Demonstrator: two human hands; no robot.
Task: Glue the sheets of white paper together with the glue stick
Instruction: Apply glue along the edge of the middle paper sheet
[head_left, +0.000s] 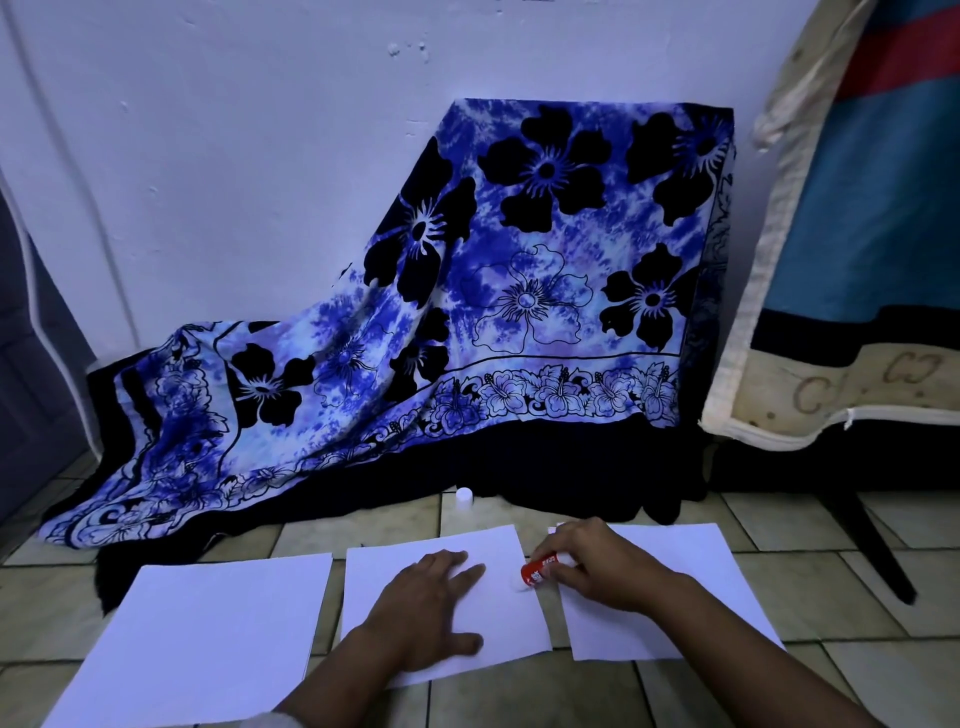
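Glue stick pinched in the right hand, its tip at the middle sheet's right edge.

The right hand (597, 566) curls its fingers round the short red glue stick (537, 570), a smooth cylinder tilted so its pale end meets the middle sheet (514, 618) close to that sheet's right edge. The left hand (426, 608) lies spread and flat on the same sheet, just left of the stick. Three matte white sheets sit side by side on the glossy tiled floor (831, 530): the left sheet (208, 639), the middle one and the right sheet (696, 545) under the right forearm. A small round white cap (466, 494) stands on the floor beyond the middle sheet's far edge, beside a draped blue floral cloth (519, 312).
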